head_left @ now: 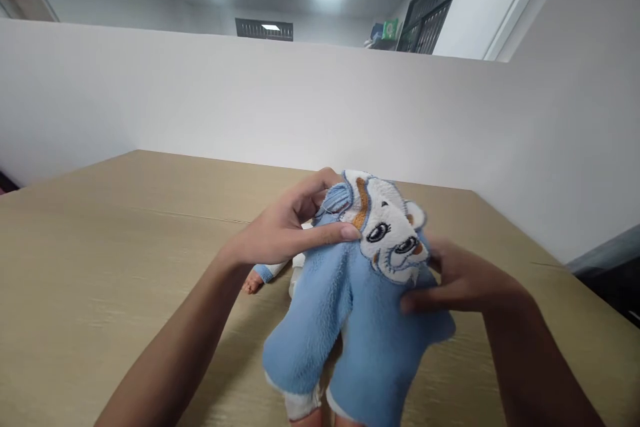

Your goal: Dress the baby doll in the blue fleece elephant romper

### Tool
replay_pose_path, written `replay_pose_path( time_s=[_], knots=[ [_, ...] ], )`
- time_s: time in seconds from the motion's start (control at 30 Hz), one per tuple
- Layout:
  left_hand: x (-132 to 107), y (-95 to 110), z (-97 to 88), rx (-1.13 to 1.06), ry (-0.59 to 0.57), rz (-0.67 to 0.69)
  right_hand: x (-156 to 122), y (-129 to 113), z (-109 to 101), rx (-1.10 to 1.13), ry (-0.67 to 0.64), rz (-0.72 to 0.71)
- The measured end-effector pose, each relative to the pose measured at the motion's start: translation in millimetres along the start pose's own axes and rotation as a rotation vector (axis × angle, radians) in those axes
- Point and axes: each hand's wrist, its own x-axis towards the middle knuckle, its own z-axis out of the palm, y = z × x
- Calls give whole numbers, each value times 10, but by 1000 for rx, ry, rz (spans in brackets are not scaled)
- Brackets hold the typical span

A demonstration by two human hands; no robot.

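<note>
A light-blue fleece doll romper point(315, 320) with two legs is held up in the middle of the view. On its upper part sits a white embroidered animal face point(395, 214), tilted, with dark eyes and small ears. My left hand point(285, 227) pinches the top left edge, thumb in front and fingers behind. At the right side my right hand point(460, 277) grips the cloth, its fingertips hidden behind it. A doll lies behind and below the romper, mostly covered. Its small hand point(253, 282) with a blue cuff shows at left, and its legs point(307, 419) at the bottom edge.
The wide tan tabletop point(125, 234) spreads around the doll. Behind it stands a white partition wall point(225, 100), which meets another wall at right. A dark object point(613, 280) is by the table's right edge. Ceiling lights and a window show beyond the partition.
</note>
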Motion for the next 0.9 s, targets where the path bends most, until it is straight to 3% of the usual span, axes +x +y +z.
replay_pose_path(
  time_s=[0.07,0.17,0.37,0.47,0.53,0.67,0.8,0.9],
  knots=[
    [15,0,52,-38,19,-12,102,-3,117,7,-80,25],
    [23,62,45,-11,-43,-131,212,24,269,-91,-43,19],
    [-14,178,-187,157,-236,-371,219,1,348,-24,24,-196],
    [-40,135,-211,113,-227,-348,238,0,391,11,27,-79],
    [-49,103,-172,73,-199,-304,282,24,443,7,-43,-26],
    [-45,115,-112,118,-151,-279,348,57,516,-1,-83,-72],
    [-63,157,-261,237,-310,-307,280,20,466,74,17,-163],
    [-100,151,-421,285,-432,-313,211,2,420,200,24,-138]
  ],
)
